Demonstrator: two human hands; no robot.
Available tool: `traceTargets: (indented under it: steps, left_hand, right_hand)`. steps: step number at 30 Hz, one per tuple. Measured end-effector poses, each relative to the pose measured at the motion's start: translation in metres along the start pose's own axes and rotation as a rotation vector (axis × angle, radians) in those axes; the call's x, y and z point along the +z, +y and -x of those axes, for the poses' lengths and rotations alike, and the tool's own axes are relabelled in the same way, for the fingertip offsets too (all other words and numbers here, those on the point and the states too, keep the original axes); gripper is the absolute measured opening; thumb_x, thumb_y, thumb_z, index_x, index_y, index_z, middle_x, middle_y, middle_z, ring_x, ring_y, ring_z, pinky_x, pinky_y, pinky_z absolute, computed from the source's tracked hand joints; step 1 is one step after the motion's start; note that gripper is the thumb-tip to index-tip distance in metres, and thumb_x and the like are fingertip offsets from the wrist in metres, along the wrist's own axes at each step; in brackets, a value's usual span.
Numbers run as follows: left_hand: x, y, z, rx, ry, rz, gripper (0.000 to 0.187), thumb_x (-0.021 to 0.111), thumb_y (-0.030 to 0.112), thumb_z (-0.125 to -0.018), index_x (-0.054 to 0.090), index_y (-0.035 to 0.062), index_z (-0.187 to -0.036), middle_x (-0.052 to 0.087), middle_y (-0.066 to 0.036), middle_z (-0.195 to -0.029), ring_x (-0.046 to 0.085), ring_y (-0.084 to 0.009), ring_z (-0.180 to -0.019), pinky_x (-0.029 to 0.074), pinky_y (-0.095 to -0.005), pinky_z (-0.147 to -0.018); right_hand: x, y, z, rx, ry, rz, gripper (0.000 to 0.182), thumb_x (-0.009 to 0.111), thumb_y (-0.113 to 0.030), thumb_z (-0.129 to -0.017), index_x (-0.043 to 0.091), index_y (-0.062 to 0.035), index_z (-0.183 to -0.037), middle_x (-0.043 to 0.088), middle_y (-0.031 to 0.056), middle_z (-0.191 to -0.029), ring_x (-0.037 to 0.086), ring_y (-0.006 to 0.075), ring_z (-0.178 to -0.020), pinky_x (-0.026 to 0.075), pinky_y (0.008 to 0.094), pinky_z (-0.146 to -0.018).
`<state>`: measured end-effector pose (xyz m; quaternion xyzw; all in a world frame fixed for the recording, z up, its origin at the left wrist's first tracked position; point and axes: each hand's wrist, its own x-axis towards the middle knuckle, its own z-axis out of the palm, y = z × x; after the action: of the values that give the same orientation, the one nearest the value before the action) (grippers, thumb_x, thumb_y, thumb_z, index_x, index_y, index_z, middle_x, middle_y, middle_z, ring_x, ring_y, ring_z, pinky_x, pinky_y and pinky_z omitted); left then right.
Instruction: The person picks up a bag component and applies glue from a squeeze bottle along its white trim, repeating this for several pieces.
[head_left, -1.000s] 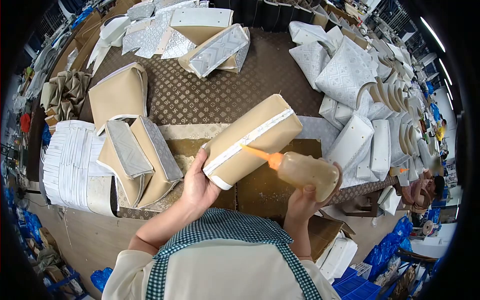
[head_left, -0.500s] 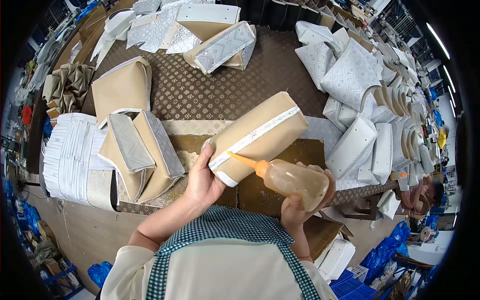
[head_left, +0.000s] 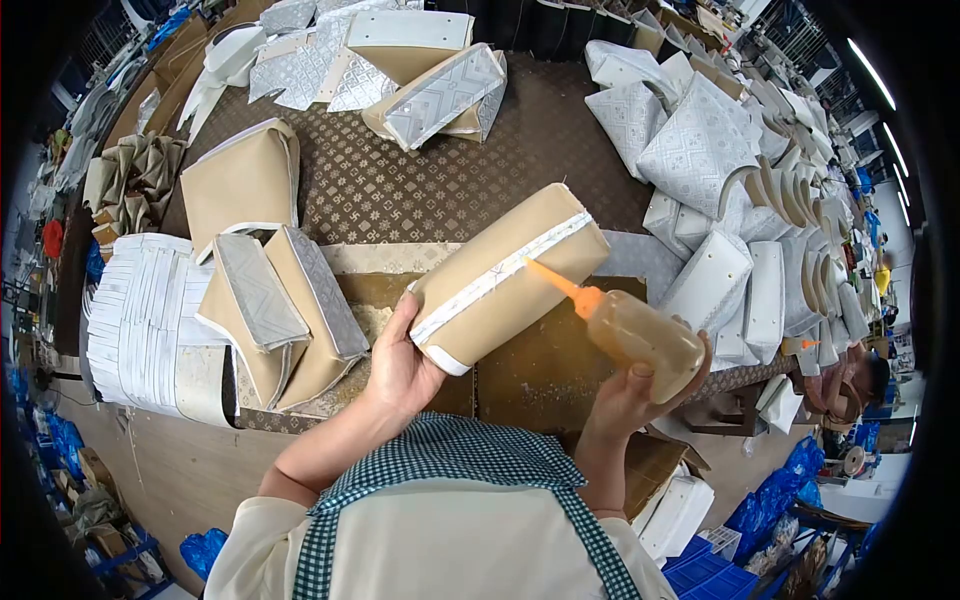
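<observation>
A beige bag body, apparently inside out, is tilted over the table with a white seam strip along its side. My left hand grips its lower left end, thumb on top. In my right hand is a squeeze bottle of amber, glue-like liquid, fingers wrapped round its base. The bottle's orange nozzle points up and left, its tip right at the strip towards the upper half. Thin, wet-looking zigzag marks show on the strip below the tip.
Beige bag bodies with silver patterned panels stand at the left beside stacked white strips. Silver and white bag pieces are heaped at the right. More bag pieces lie at the back. A brown board lies beneath my hands.
My right hand has moved the bottle right, its nozzle tip travelling up along the strip from the lower end. My left hand holds the bag body in nearly the same place.
</observation>
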<state>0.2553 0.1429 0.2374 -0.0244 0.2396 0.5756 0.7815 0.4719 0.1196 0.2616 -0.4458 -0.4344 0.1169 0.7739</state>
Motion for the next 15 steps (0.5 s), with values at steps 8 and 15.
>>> traceTargets:
  steps: [8, 15]
  left_hand:
    - [-0.001, 0.000, -0.002, -0.003, 0.044, 0.007, 0.049, 0.040, 0.035, -0.096, 0.041, -0.0035, -0.127, 0.048, -0.021, -0.129, 0.048, -0.0328, -0.118, 0.038, -0.0468, -0.102]
    - [0.003, 0.004, 0.002, 0.027, 0.002, -0.055, 0.047, 0.038, 0.033, -0.097, 0.039, -0.0006, -0.130, 0.046, -0.018, -0.131, 0.046, -0.0304, -0.121, 0.038, -0.0448, -0.103]
  right_hand:
    - [0.011, 0.000, 0.023, 0.036, -0.149, -0.084, 0.082, 0.073, -0.039, -0.075, 0.025, -0.0055, -0.131, 0.046, 0.0153, -0.114, 0.052, 0.0278, -0.103, 0.048, 0.0470, -0.092]
    - [0.002, 0.012, -0.010, -0.065, 0.027, -0.026, 0.082, 0.074, -0.037, -0.075, 0.025, -0.0049, -0.132, 0.046, 0.0173, -0.118, 0.052, 0.0313, -0.106, 0.047, 0.0453, -0.092]
